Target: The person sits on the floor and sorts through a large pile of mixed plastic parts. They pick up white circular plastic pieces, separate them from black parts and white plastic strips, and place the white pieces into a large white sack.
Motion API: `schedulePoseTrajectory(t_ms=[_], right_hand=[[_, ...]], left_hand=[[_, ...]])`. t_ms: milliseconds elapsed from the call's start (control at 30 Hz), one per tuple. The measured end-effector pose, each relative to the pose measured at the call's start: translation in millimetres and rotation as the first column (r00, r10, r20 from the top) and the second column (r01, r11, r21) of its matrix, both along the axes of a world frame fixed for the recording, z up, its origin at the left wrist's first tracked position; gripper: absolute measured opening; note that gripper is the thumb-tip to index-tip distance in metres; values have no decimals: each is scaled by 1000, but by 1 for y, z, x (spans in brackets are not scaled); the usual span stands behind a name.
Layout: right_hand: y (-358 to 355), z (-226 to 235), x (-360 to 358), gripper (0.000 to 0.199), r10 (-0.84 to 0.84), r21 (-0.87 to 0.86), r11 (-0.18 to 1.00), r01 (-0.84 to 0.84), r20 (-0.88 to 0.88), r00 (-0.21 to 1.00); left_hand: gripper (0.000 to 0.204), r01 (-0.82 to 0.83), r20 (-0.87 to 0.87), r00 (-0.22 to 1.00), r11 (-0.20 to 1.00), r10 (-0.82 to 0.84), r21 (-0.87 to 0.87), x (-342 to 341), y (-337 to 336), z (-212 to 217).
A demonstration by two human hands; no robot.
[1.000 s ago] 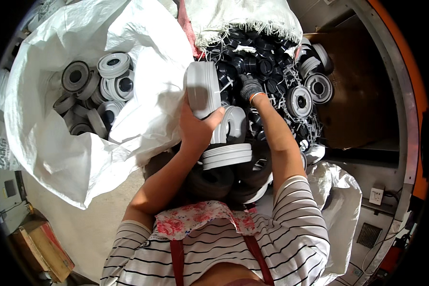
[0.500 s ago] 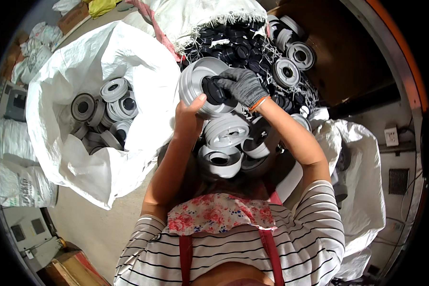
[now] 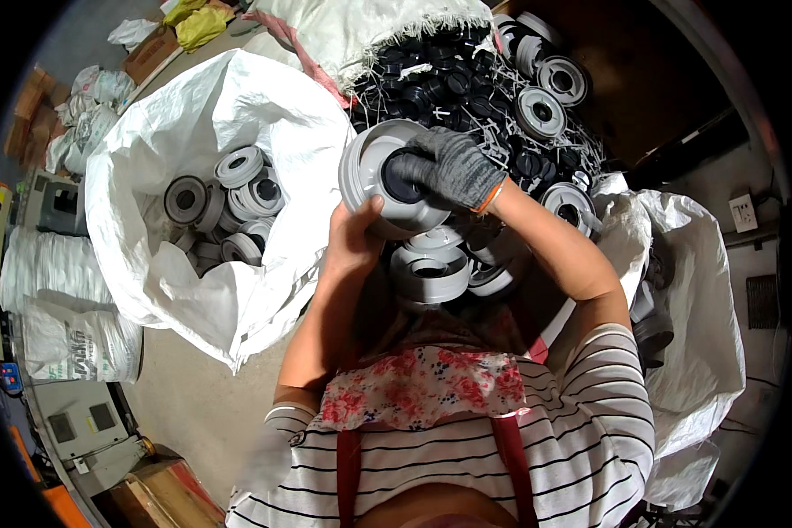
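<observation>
My bare left hand (image 3: pixel 355 236) grips a grey ribbed plastic ring fitting (image 3: pixel 354 172) from below, its thumb over the near rim. In the middle of the fitting sits a black round cap (image 3: pixel 399 183). My right hand (image 3: pixel 463 167), in a grey knit glove with an orange cuff, has its fingers curled onto that cap; the fingertips are partly hidden. Below my hands, more grey ring fittings (image 3: pixel 429 275) are piled close to my lap. Just beyond lies a heap of black caps (image 3: pixel 431 88) with thin pale strips among them, spilling from a white woven sack (image 3: pixel 343 26).
A large open white sack (image 3: pixel 119 207) at the left holds several grey fittings (image 3: pixel 185 200). Loose grey fittings (image 3: pixel 541 113) lie right of the cap heap. Another white sack (image 3: pixel 708 326) stands at my right. Cardboard (image 3: pixel 154 502) lies at the lower left, by a grey cabinet (image 3: pixel 79 422).
The black cap, tilted before, now lies flatter in the grey fitting. My right fingers have curled down onto it. My left hand keeps its grip. The whole view has shifted slightly.
</observation>
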State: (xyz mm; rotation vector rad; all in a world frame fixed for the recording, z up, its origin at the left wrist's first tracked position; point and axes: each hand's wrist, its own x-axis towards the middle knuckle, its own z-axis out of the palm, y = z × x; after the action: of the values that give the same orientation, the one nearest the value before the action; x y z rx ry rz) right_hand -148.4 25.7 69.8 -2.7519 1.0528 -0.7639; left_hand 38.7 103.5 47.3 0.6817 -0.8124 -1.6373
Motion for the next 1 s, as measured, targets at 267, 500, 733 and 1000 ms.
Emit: schedulePoseTrajectory(t_ms=[267, 500, 733, 1000], right_hand=[[14, 7, -1, 72, 112, 178, 980, -91, -112, 987], [22, 10, 12, 64, -97, 390, 921, -20, 278, 956], [18, -22, 13, 63, -142, 605, 795, -37, 246, 959], [-60, -89, -5, 28, 317, -134, 945, -298, 145, 937]], left_hand=[[42, 94, 305, 946, 993, -109, 65, 21, -2, -1], [33, -7, 360, 933, 1000, 11, -12, 10, 7, 14], [45, -131, 341, 927, 987, 156, -93, 9, 7, -11], [73, -292, 764, 329, 829, 556, -477, 49, -18, 32]])
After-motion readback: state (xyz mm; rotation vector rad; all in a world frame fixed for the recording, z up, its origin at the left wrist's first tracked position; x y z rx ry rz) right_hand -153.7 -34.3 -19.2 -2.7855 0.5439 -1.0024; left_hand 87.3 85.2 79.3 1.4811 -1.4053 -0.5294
